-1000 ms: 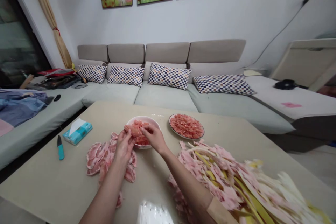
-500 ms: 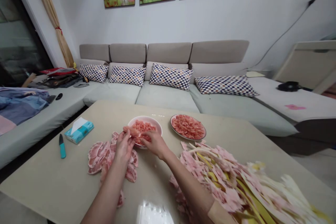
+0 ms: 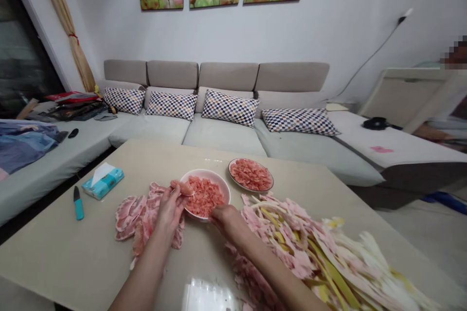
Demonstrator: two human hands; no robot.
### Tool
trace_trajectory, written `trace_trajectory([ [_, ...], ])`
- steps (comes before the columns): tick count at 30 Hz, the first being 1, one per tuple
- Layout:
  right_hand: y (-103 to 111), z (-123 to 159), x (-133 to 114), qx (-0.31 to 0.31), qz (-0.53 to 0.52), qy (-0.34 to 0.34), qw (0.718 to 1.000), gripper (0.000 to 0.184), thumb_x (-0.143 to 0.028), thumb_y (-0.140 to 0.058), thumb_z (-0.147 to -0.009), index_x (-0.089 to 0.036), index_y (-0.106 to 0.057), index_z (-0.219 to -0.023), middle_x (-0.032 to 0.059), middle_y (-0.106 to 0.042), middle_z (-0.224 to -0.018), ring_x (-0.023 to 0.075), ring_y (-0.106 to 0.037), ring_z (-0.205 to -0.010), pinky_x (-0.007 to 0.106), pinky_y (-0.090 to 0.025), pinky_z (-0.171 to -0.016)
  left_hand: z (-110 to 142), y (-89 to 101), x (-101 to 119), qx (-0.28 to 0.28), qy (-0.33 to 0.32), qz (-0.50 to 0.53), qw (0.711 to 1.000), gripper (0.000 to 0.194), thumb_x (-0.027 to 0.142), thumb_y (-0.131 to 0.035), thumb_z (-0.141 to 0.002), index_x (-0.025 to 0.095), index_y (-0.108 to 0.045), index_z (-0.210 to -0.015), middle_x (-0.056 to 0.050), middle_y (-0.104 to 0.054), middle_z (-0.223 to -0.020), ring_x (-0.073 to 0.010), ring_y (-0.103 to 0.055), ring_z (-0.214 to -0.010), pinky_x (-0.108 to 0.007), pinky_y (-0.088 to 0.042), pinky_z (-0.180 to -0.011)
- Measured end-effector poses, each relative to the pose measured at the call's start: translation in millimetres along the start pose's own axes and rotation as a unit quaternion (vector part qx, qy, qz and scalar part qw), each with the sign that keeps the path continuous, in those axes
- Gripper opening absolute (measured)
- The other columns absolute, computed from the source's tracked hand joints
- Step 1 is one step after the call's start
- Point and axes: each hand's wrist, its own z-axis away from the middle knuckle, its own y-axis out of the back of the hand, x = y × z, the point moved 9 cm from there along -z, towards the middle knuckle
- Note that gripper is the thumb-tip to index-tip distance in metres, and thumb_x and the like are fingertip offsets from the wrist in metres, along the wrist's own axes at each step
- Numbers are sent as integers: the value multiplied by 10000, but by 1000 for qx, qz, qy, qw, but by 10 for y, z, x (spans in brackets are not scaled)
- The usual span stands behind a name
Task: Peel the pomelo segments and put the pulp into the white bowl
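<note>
In the head view, my left hand [image 3: 171,206] pinches a peeled pink pomelo segment [image 3: 182,187] at the left rim of a white bowl [image 3: 226,189]. Loose pomelo pulp [image 3: 204,195] fills much of the bowl. My right hand [image 3: 226,221] is closed at the bowl's near right rim and appears to grip it; its fingertips are partly hidden. Under and beside my left forearm lie pink membrane skins and segments [image 3: 127,216] in a heap. Behind the bowl, to the right, a dark-rimmed plate [image 3: 271,181] carries more pulp.
A large pile of pomelo peel [image 3: 292,252], pink and yellow, covers the table's right side. To the left are a blue tissue pack [image 3: 105,185] and a teal-handled knife [image 3: 79,209]. A grey sofa [image 3: 219,131] stands beyond the table [image 3: 65,252]. Part of a person shows at far right.
My right hand has left the segment and moved down to the bowl's near right rim. The bowl has shifted nearer to me and rightward. My left hand still holds the segment. The view has turned slightly right.
</note>
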Motion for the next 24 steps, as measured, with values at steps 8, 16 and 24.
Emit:
trace_trajectory([
  [8,311,609,-64,1,-165,-66,984,156,-278,-587,-851,-203,-710,-912,72,-722,-896,212,-649,-817,292,-468,-743,543,-213,-213,-69,46,-43,996,223,177,-763,-718,157,-609,-879,-56,-708,-848,-165,-697,-795,-267,-571,-736],
  [16,513,433,-51,127,-356,-150,913,326,-336,-722,-727,-211,-664,-1023,63,-689,-987,211,-632,-820,326,-514,-746,910,-270,-273,-90,25,-139,986,292,291,-777,-700,187,-611,-916,-52,-686,-970,-183,-664,-942,-274,-550,-790],
  [24,382,484,-18,113,-443,-170,873,218,-365,-707,-749,-177,-718,-857,54,-719,-881,203,-659,-829,317,-512,-774,1059,-346,-284,-124,27,-167,978,411,246,-784,-688,172,-593,-1044,-90,-678,-1098,-222,-639,-1040,-353,-490,-937],
])
